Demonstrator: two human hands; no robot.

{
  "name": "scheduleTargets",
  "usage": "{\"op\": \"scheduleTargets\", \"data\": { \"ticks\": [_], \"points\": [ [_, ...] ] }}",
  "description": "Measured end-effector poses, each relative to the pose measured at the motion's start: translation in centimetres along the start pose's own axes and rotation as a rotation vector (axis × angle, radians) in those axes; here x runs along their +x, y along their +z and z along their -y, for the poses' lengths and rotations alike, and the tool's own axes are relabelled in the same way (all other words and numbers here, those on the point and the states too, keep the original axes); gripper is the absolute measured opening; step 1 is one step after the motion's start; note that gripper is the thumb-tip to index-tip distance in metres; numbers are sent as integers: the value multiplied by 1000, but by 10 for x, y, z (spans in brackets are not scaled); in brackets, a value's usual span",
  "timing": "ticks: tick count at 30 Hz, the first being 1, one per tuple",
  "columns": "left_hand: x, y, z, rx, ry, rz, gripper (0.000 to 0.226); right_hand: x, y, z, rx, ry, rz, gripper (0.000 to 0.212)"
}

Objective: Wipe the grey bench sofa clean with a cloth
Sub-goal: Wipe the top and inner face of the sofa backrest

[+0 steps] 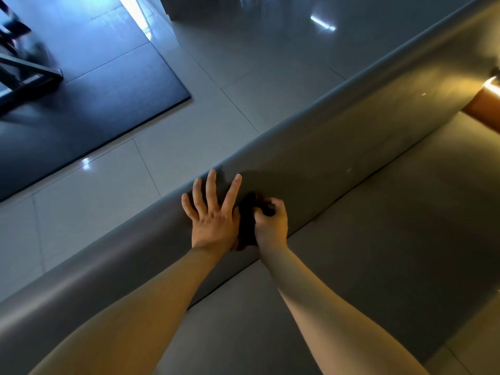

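Note:
The grey bench sofa (338, 147) runs diagonally from lower left to upper right, with a rounded back and a flat seat below it. My left hand (212, 212) lies flat on the rounded back, fingers spread and straight. Just right of it, my right hand (272, 223) grips a dark cloth (247, 223) and holds it against the back's inner face, near the seam with the seat. Most of the cloth is bunched in shadow between my two hands.
Beyond the sofa back is a glossy tiled floor (243, 63) with a dark mat (94, 90) at upper left carrying a black metal frame (24, 77). An orange-brown object (484, 104) sits on the sofa at the far right edge.

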State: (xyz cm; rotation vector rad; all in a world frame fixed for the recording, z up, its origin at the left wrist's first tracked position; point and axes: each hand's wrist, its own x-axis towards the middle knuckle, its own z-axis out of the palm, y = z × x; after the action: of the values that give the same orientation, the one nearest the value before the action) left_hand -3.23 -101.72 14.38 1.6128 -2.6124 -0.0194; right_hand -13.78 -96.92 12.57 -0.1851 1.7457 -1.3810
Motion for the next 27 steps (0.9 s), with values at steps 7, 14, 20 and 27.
{"op": "scheduleTargets", "data": {
  "ticks": [7, 14, 20, 27],
  "points": [
    [-8, -9, 3, -75, 11, -48, 83, -1, 21, 76, -121, -597, -13, 15],
    [-6, -1, 4, -5, 26, -125, 91, 20, 24, -1, -187, -497, -136, 27],
    [-3, 7, 4, 48, 32, -204, 83, 22, 7, -88, 69, 257, -77, 39],
    [-9, 1, 5, 42, 58, -162, 86, 7, 8, -45, 275, 85, -60, 30]
  ]
}}
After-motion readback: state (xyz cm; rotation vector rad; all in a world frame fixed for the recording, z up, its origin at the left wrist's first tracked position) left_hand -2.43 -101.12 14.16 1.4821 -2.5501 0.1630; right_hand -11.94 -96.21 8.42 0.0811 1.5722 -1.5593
